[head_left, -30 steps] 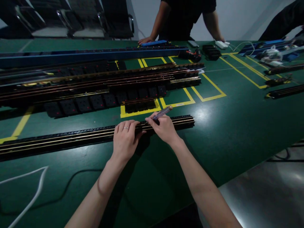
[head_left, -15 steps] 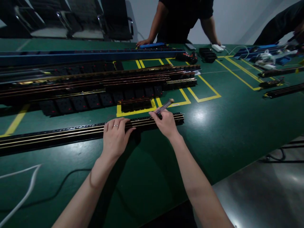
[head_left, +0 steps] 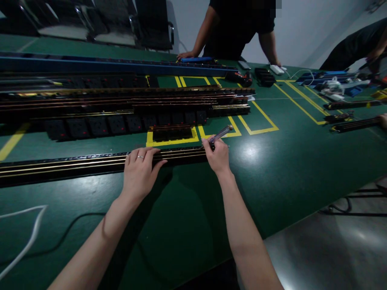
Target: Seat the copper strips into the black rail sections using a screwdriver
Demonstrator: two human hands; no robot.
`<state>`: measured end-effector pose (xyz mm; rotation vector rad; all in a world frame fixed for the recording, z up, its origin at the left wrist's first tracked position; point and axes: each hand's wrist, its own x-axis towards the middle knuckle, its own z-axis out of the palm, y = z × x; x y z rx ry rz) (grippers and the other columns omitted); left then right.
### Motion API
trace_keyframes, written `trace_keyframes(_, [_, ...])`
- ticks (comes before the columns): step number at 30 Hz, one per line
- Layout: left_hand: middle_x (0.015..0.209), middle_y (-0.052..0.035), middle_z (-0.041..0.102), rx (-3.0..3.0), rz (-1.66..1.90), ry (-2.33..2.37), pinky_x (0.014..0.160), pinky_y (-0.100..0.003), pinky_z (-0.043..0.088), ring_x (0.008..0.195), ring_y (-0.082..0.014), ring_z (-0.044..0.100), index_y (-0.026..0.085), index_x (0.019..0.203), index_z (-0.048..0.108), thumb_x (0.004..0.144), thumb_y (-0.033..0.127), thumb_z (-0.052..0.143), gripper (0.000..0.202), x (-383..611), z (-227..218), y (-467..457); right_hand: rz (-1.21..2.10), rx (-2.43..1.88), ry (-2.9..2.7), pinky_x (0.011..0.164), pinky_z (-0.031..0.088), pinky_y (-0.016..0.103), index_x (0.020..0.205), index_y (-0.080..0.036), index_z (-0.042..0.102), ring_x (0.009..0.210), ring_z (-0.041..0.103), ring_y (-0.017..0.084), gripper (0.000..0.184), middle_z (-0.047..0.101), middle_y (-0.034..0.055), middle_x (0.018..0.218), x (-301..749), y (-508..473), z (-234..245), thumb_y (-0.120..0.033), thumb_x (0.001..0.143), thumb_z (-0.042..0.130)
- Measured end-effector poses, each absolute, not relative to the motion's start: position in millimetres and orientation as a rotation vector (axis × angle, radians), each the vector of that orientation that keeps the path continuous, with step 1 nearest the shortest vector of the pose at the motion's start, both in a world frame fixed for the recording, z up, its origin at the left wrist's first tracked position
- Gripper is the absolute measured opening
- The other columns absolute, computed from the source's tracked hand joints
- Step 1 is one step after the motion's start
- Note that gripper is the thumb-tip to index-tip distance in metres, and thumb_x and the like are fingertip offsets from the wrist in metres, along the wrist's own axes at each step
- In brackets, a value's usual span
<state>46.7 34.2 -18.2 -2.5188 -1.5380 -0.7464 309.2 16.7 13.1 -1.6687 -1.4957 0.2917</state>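
A long black strip [head_left: 90,163] with thin brass bars along its length lies across the near part of the green table. My left hand [head_left: 139,171] grips it from above, fingers over the far edge and thumb along the near side. A screwdriver [head_left: 221,132] with a see-through handle is held in my right hand [head_left: 218,155], tilted up to the right. Its lower tip meets the strip close to the right end, where my fingers partly hide the contact.
Beyond lie a row of black socket modules [head_left: 116,125], stacked bars with copper strips [head_left: 169,100] and a long blue rail [head_left: 115,66]. Yellow tape [head_left: 263,131] marks the table. A power tool [head_left: 242,77] sits farther back. A person [head_left: 232,36] leans on the far edge. A white cable [head_left: 36,229] runs at left.
My right hand has shifted right along the strip with the screwdriver, closer to the strip's end. My left hand keeps its place on the strip. The view has moved slightly.
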Motion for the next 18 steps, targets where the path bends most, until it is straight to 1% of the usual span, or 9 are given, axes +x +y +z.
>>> trace_keyframes(4, [0.123, -0.0137, 0.062, -2.52, -0.766, -1.535, 0.095, -0.046, 0.041, 0.116, -0.032, 0.053, 0.02, 0.125, 0.058, 0.094, 0.046, 0.053, 0.041, 48.4, -20.5, 35.4, 0.229, -1.738, -1.397, 0.089, 0.048, 0.036, 0.082, -0.014, 0.066, 0.092, 0.062, 0.019, 0.046, 0.068, 0.011, 0.094, 330.9, 18.1, 7.2, -0.053, 0.095, 0.047])
trace_keyframes(7, [0.123, -0.0129, 0.062, -2.529, -0.757, -1.541, 0.096, -0.045, 0.041, 0.117, -0.0318, 0.052, 0.02, 0.125, 0.057, 0.094, 0.047, 0.052, 0.042, 48.1, -19.0, 35.4, 0.251, -1.746, -1.395, 0.089, 0.049, 0.035, 0.082, -0.015, 0.069, 0.09, 0.063, 0.018, 0.047, 0.069, 0.01, 0.094, 342.3, 17.7, 5.1, -0.055, 0.093, 0.048])
trace_keyframes(9, [0.128, -0.0121, 0.06, -2.559, -0.713, -1.527, 0.1, -0.046, 0.04, 0.12, -0.0318, 0.051, 0.02, 0.129, 0.054, 0.094, 0.048, 0.051, 0.045, 40.5, -14.7, 35.0, 0.261, -1.752, -1.394, 0.087, 0.049, 0.033, 0.083, -0.015, 0.07, 0.087, 0.064, 0.017, 0.046, 0.069, 0.009, 0.093, 347.3, 17.1, 4.6, -0.055, 0.093, 0.048])
trace_keyframes(11, [0.135, -0.0107, 0.057, -2.571, -0.669, -1.524, 0.103, -0.049, 0.039, 0.123, -0.0327, 0.05, 0.023, 0.135, 0.049, 0.093, 0.051, 0.052, 0.051, 22.8, -8.5, 34.5, 0.232, -1.78, -1.361, 0.088, 0.049, 0.033, 0.083, -0.015, 0.071, 0.087, 0.064, 0.017, 0.046, 0.07, 0.0094, 0.094, 351.8, 16.9, 4.4, -0.053, 0.094, 0.047])
trace_keyframes(13, [0.138, -0.0086, 0.055, -2.537, -0.664, -1.572, 0.105, -0.053, 0.038, 0.124, -0.035, 0.049, 0.027, 0.138, 0.046, 0.091, 0.057, 0.052, 0.056, -4.7, -2.4, 34.9, 0.161, -1.836, -1.298, 0.094, 0.048, 0.037, 0.083, -0.014, 0.07, 0.091, 0.064, 0.019, 0.045, 0.069, 0.0114, 0.094, 356.2, 17.1, 3.8, -0.05, 0.094, 0.046])
trace_keyframes(15, [0.141, -0.0053, 0.053, -2.503, -0.657, -1.674, 0.105, -0.058, 0.036, 0.127, -0.0374, 0.048, 0.034, 0.139, 0.045, 0.09, 0.062, 0.049, 0.057, -37.5, 0.7, 37.1, 0.066, -1.902, -1.228, 0.102, 0.043, 0.043, 0.083, -0.013, 0.07, 0.098, 0.062, 0.022, 0.043, 0.069, 0.0136, 0.095, 360.4, 17.8, 2.3, -0.049, 0.093, 0.049])
trace_keyframes(17, [0.147, 0.0005, 0.048, -2.467, -0.667, -1.788, 0.108, -0.062, 0.031, 0.133, -0.0386, 0.043, 0.042, 0.141, 0.042, 0.088, 0.065, 0.047, 0.057, -68.5, -1.2, 41.6, -0.022, -1.957, -1.161, 0.106, 0.039, 0.045, 0.082, -0.012, 0.069, 0.103, 0.06, 0.024, 0.041, 0.068, 0.0146, 0.096, 365.1, 18.0, -0.4, -0.048, 0.091, 0.051])
trace_keyframes(18, [0.147, 0.0028, 0.048, -2.455, -0.679, -1.823, 0.108, -0.063, 0.03, 0.133, -0.0382, 0.042, 0.045, 0.139, 0.043, 0.088, 0.065, 0.046, 0.056, -81.3, -4.0, 44.6, -0.057, -1.98, -1.124, 0.106, 0.039, 0.045, 0.082, -0.012, 0.068, 0.103, 0.06, 0.024, 0.041, 0.068, 0.0146, 0.096, 368.1, 17.7, -2.0, -0.047, 0.091, 0.05])
